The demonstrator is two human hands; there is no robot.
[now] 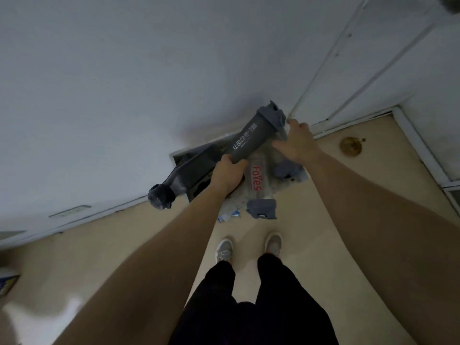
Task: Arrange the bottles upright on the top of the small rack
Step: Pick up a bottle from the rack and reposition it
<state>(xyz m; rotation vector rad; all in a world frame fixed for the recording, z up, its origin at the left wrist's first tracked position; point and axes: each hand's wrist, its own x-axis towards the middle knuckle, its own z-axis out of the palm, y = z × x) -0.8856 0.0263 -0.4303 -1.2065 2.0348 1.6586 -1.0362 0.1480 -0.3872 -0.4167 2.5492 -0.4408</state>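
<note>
A dark grey shaker bottle (251, 138) with white lettering is tilted above the small rack (196, 158), lid up and to the right. My left hand (227, 176) grips its lower end. My right hand (295, 143) is wrapped against its upper part just below the lid, fingers spread. Beneath it a clear bottle with red "FoYes" lettering (257, 181) lies on its side, its grey cap (262, 209) pointing towards me. Another dark bottle (174, 179) lies at the rack's left, its cap (159, 195) overhanging. A further grey cap (288, 170) shows under my right wrist.
The rack stands against a white wall (124, 95), beside a white door frame (323, 95) on the right. A brass round fitting (350, 146) sits on the beige floor. A blue-and-white wrapper (227, 216) lies by the rack. My feet (249, 247) stand just in front of it.
</note>
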